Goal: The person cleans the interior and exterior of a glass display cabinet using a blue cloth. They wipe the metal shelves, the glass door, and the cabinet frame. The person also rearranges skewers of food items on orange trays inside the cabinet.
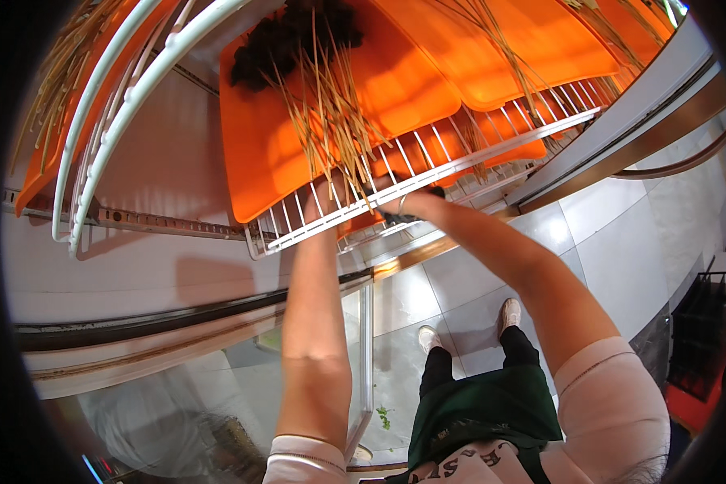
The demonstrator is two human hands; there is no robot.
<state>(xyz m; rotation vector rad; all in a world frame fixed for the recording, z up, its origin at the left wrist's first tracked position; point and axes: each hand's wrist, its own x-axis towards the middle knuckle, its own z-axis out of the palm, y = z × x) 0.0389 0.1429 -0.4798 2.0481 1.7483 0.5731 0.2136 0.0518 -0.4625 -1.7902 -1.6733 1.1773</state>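
Both arms reach under a white wire shelf [435, 175] inside a display cabinet. My left hand [334, 192] shows only in part behind the shelf's wires, its fingers hidden. Close to its right, my right hand [402, 204] wears a band at the wrist and is beside something dark; the wires and shadow hide what either hand touches. On the shelf above lies an orange tray [260, 151] with a bundle of wooden skewers [339, 115] and dark food [272, 51] at their far ends. A second orange tray [484, 72] with skewers adjoins it on the right.
A curved white wire rack [133, 97] and more skewers [54, 91] stand at the left. The cabinet's door frame [629, 127] is at the right, a glass pane's edge [366, 339] below. Green leaf scraps [385, 417] lie on the tiled floor [478, 278].
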